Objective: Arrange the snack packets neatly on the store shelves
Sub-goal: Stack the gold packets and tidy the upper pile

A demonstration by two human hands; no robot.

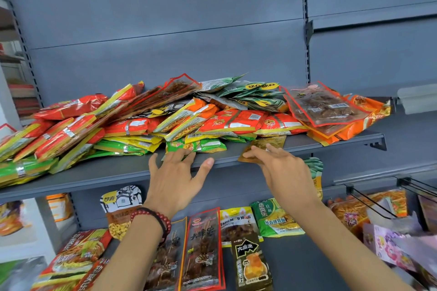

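Snack packets (212, 123) of crinkled red, orange, yellow and green foil, head view: a loose, overlapping heap fills the grey metal upper shelf (106, 173). A clear red-edged pouch of brown snacks (324, 104) lies on top at the right end. The left hand (175, 177), with a dark red bead bracelet (156, 217) at the wrist, is spread with straight fingers (182, 158). Their tips touch a small green-and-yellow packet (203, 145) at the front of the heap. The right hand (283, 170) lies on a gold-brown foil packet (272, 143) that overhangs the shelf's front edge. Its fingers rest nearly straight on top; whether the thumb pinches from below cannot be told. More packets (203, 248) lie on the lower grey shelf (307, 257).
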